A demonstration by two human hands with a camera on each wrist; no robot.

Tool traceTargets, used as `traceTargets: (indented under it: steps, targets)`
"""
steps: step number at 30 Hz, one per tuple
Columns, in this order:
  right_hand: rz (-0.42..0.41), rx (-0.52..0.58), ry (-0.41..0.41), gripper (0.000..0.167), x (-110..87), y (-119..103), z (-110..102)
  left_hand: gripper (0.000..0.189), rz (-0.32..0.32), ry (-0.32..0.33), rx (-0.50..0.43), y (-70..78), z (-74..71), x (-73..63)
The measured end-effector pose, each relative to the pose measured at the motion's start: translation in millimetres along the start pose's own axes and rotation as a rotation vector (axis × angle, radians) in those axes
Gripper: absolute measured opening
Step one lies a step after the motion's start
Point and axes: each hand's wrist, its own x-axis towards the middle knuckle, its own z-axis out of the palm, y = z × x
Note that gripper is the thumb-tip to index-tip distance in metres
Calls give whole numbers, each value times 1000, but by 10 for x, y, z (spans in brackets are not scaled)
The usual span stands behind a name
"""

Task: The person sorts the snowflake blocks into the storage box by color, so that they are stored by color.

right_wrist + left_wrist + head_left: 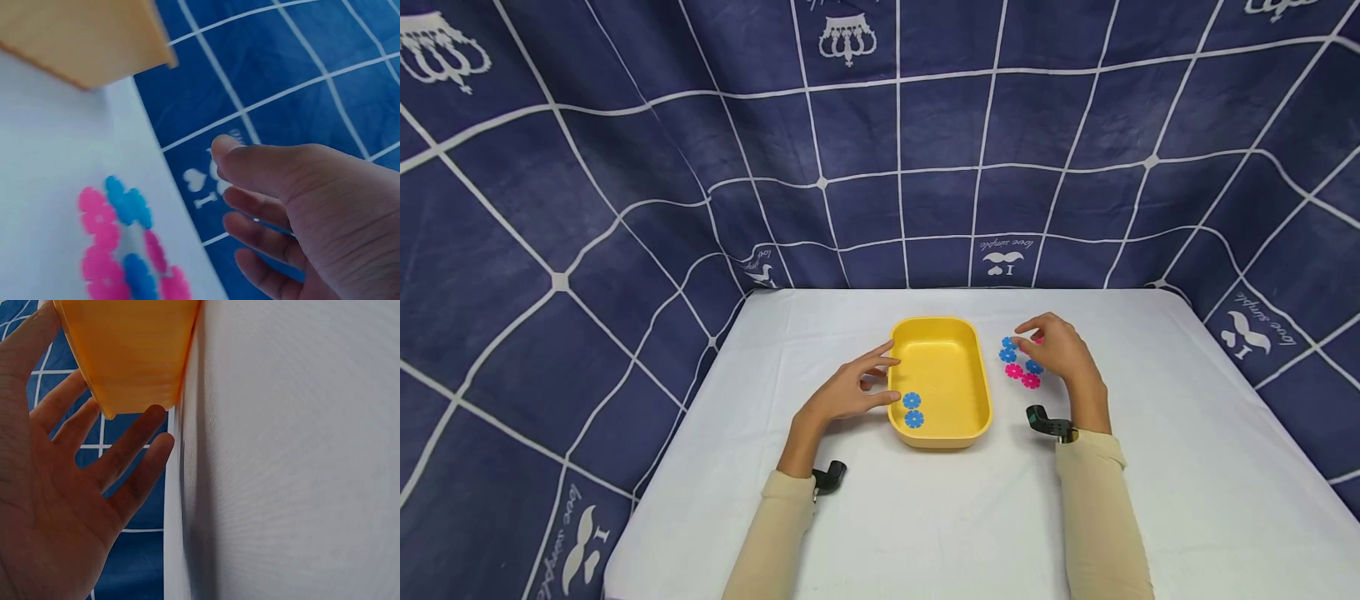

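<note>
A yellow plastic tray (943,367) stands on the white table, with two blue flower-shaped discs (913,418) in its near left corner. At its left wall is my left hand (848,390), fingers spread and fingertips right at the rim; the left wrist view shows the open palm beside the tray's wall (131,356). My right hand (1060,346) hovers over a small group of blue discs (1007,355) and pink discs (1031,381) right of the tray. Its thumb and fingers are loosely bent with a gap between them, and nothing shows in its grasp. It partly hides the group.
White cloth covers the table (910,517). A navy curtain (940,200) with white grid lines hangs behind and along both sides. Each wrist wears a small black camera, such as the right one (1047,422).
</note>
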Motion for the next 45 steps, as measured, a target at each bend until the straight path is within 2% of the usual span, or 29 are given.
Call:
traceTargets:
  steps: [7,14,28,33,36,45]
  targets:
    - [29,-46,-19,39,52,131,179,87,-3,1,10,-2,-4,-3]
    - [87,-70,-38,44,65,187,313,83,-6,0,14,3,-7,0]
    - [57,-119,26,44,74,199,393,84,-25,3,0,29,-10,-12]
    - [38,-137,50,41,48,192,384,78,-25,-4,-3,39,-1,1]
    - [23,-130,61,40,29,162,352,80,-25,-6,5,36,1,7]
    - [-41,-125,145,36,-17,-69,172,83,-37,7,28,32,-4,3]
